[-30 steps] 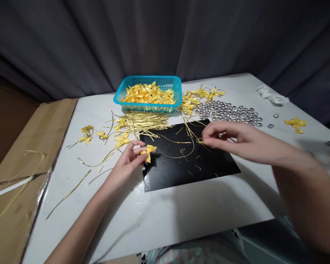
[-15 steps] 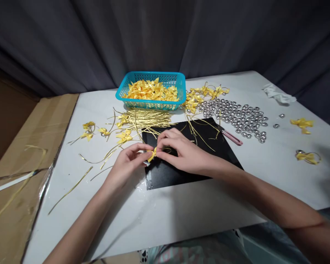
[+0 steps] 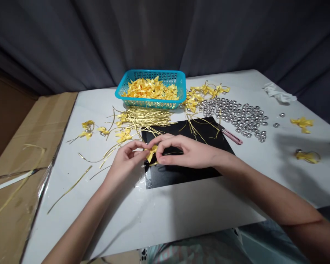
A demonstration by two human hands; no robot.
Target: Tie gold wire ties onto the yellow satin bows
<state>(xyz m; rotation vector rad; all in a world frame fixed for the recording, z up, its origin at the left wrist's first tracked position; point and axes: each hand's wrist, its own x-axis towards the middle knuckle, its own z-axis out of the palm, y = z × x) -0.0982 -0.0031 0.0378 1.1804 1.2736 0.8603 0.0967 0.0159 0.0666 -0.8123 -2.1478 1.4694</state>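
Note:
My left hand [image 3: 129, 156] pinches a small yellow ribbon flower [image 3: 150, 157] between thumb and fingers, just above the left part of a black mat [image 3: 178, 178]. From the other side my right hand [image 3: 185, 151] closes its thumb and index finger at the flower's right edge. Its fingertips hide part of the flower, and a thin gold strand shows near them. Beyond my hands lies a bundle of gold wire ties [image 3: 150, 116], with yellow ribbon flowers [image 3: 123, 135] at its left end.
A teal basket [image 3: 151, 99] full of yellow ribbon flowers stands at the back. Silver beads [image 3: 236, 115] spread to the right, beside a pink-handled cutter [image 3: 232, 137]. Farther right are a crumpled white tissue [image 3: 279, 93] and a loose ribbon flower [image 3: 302, 124]. Cardboard [image 3: 16, 190] borders the left side.
My right hand has turned, its thumb and index finger now making a rounder loop. More of the yellow flower shows between my hands. The left hand has barely moved.

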